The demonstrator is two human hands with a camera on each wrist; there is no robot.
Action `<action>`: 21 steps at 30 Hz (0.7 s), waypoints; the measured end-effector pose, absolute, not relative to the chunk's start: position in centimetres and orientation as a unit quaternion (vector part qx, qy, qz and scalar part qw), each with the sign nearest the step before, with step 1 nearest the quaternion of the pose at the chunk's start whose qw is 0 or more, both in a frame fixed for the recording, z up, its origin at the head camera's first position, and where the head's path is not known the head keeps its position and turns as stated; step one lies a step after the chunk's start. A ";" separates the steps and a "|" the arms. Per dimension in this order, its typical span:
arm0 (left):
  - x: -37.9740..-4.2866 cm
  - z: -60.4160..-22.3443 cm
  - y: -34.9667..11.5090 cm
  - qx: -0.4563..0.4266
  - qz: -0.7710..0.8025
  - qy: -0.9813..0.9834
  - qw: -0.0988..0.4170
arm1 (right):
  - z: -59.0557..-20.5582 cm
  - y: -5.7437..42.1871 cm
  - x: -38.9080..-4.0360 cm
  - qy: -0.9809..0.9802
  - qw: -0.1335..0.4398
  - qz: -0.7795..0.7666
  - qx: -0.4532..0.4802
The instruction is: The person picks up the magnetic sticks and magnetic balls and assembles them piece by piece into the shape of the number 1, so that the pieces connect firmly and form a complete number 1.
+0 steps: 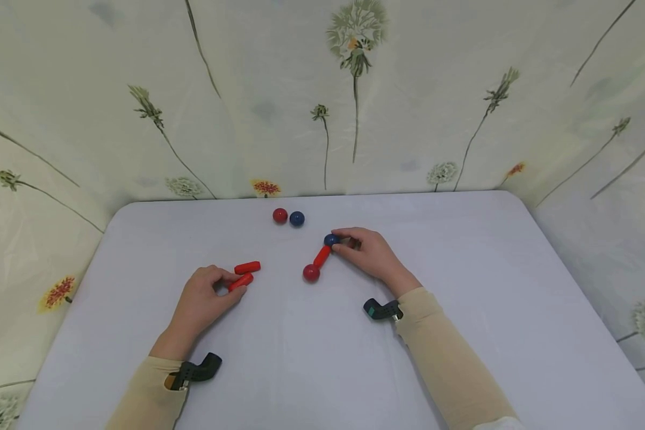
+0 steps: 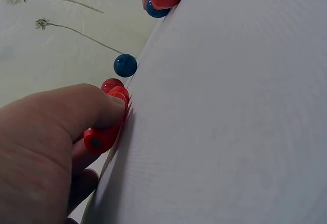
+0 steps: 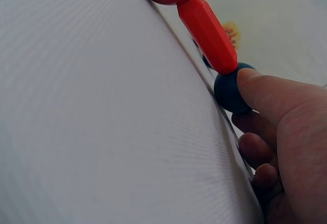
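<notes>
Between thumb and forefinger my right hand (image 1: 369,254) pinches a blue ball (image 1: 331,240). A red rod (image 1: 322,257) joins that ball to a red ball (image 1: 311,273), forming a dumbbell shape that lies slanted on the table; the right wrist view shows the faceted rod (image 3: 208,35) meeting both balls. On the left, my left hand (image 1: 206,298) pinches a red rod (image 1: 241,282) between thumb and fingers. Just beyond it a second red rod (image 1: 247,267) lies on the table, close to the fingertips.
A loose red ball (image 1: 280,215) and a loose blue ball (image 1: 297,219) sit side by side near the far edge of the white-covered table (image 1: 462,286). Behind the table hangs a flower-printed curtain (image 1: 269,119). Each wrist carries a black camera mount (image 1: 383,309).
</notes>
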State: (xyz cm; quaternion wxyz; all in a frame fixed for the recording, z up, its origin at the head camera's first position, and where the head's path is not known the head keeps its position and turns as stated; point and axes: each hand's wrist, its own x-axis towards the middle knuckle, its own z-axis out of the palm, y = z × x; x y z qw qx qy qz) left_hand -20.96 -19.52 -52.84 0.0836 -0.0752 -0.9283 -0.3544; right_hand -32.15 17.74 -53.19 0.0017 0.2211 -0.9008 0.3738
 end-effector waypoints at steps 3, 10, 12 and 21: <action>-21.0 -52.8 -19.6 -0.074 -0.357 -0.928 0.081 | -53.1 17.7 -32.1 -0.900 0.001 0.377 0.221; -20.9 -53.0 -19.6 -0.058 -0.375 -0.922 0.077 | -53.1 17.7 -32.1 -0.900 -0.001 0.377 0.217; -20.7 -53.0 -19.5 -0.048 -0.391 -0.916 0.075 | -53.2 17.7 -32.1 -0.901 -0.004 0.378 0.215; -19.8 -52.6 -18.3 -0.022 -0.433 -0.898 0.074 | -53.2 17.7 -32.0 -0.900 0.001 0.379 0.218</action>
